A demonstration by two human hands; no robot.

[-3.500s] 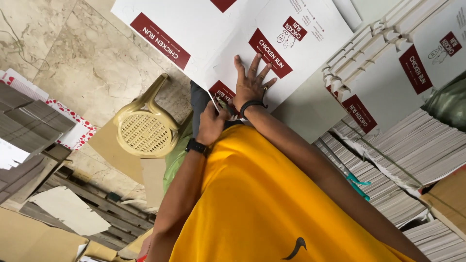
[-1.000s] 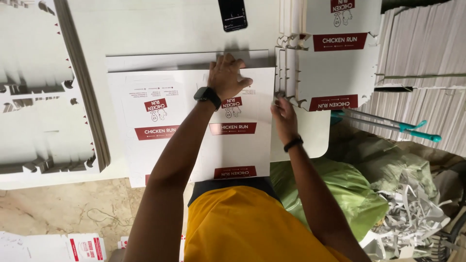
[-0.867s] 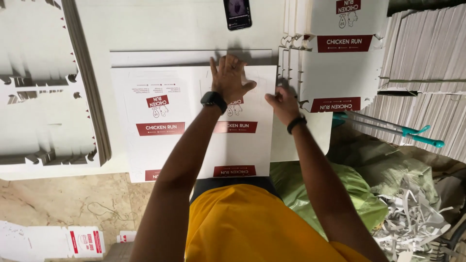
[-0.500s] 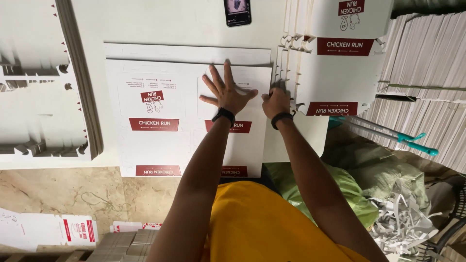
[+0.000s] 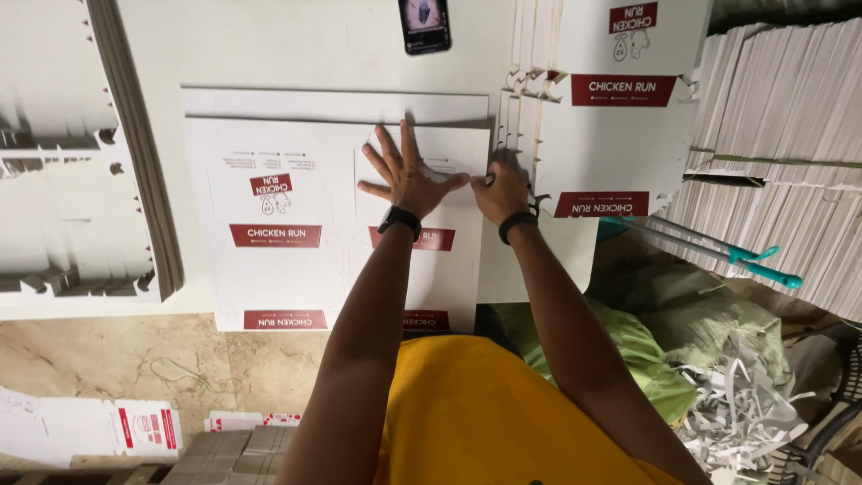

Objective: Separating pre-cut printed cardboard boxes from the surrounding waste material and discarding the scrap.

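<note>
A flat white printed carton sheet (image 5: 287,224) with red bands lies on top of a stack on the white table (image 5: 269,45). My left hand (image 5: 409,175) rests flat on the sheet's right half, fingers spread. My right hand (image 5: 503,189) pinches the sheet's right edge, beside a stack of die-cut carton blanks (image 5: 611,135). Both wrists carry black bands. My yellow shirt fills the bottom of the view.
A black phone (image 5: 424,24) lies at the table's far edge. Piles of white die-cut blanks (image 5: 72,180) stand at left, tall paper stacks (image 5: 781,153) at right. A teal-tipped tool (image 5: 718,250), green sacks (image 5: 664,350) and paper shreds (image 5: 745,404) lie lower right.
The view swung from a tilted look at cartons to looking straight down. My left hand slid up and flattened on the sheet; my right hand moved to its right edge.
</note>
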